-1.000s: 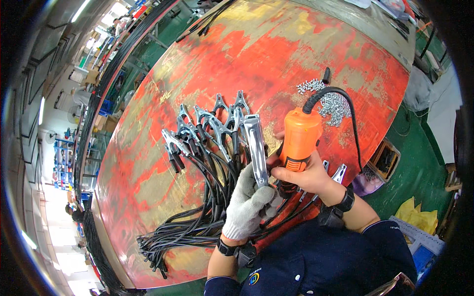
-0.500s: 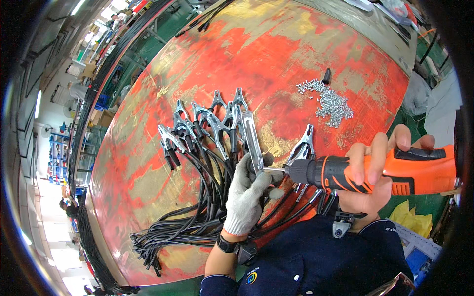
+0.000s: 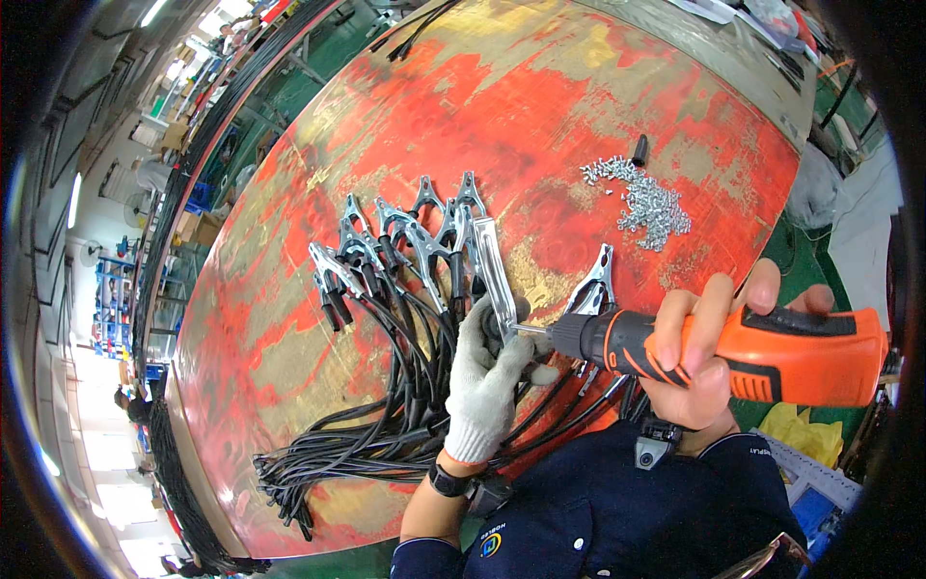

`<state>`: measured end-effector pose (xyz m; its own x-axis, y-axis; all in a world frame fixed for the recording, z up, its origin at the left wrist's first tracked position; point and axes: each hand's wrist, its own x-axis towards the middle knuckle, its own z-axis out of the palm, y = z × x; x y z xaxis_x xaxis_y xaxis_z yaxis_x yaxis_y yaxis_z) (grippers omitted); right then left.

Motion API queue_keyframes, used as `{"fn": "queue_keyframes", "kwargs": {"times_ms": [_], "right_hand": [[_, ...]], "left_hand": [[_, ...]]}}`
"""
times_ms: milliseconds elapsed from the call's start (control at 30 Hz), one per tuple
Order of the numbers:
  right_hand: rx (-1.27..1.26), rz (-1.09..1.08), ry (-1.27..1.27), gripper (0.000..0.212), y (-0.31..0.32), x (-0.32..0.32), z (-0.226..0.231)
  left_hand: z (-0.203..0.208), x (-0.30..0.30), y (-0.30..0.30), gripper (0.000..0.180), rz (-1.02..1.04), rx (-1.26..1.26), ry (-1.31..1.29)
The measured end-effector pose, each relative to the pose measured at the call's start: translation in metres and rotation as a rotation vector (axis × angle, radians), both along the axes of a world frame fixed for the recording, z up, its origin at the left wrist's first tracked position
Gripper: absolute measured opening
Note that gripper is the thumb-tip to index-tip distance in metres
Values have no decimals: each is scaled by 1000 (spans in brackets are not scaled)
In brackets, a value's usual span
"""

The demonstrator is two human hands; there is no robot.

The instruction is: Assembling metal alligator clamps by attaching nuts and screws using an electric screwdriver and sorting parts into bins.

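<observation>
Worn red paint covers the table [image 3: 598, 125], where a pile of screws [image 3: 644, 198] lies well apart from the hands. Left hand [image 3: 487, 376], gloved, closes around the base of a metal clamp [image 3: 487, 265] at the near edge. Right hand [image 3: 709, 347], bare, wraps fully around an orange driver [image 3: 743, 352], its bit touching the clamp. More clamps [image 3: 386, 241] with black cables [image 3: 376, 434] lie just left.

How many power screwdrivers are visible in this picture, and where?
1: the orange screwdriver is in the right hand, its bit against the metal clamp that the gloved left hand holds.
</observation>
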<state>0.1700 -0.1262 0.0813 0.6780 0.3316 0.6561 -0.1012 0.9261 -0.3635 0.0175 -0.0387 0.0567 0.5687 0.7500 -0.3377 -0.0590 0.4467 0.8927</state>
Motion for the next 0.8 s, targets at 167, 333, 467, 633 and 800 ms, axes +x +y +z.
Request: {"fn": "queue_keyframes", "kwargs": {"times_ms": [167,333,467,633,800], "right_hand": [[44,-25,-160,90,16,-8,0],[15,-12,-201,83,27,-9,6],[-100,56,-323,86,20,3,9],[-135,87,-205,58,22,5,13],[-98,72,236,35,6,2,20]], "left_hand": [[-3,6,3,49,65,29,5],[-11,5,7,44,121,72,1],[-4,10,10,43,53,61,42],[-17,6,17,44,33,124,104],[-25,-15,45,51,61,910,863]]}}
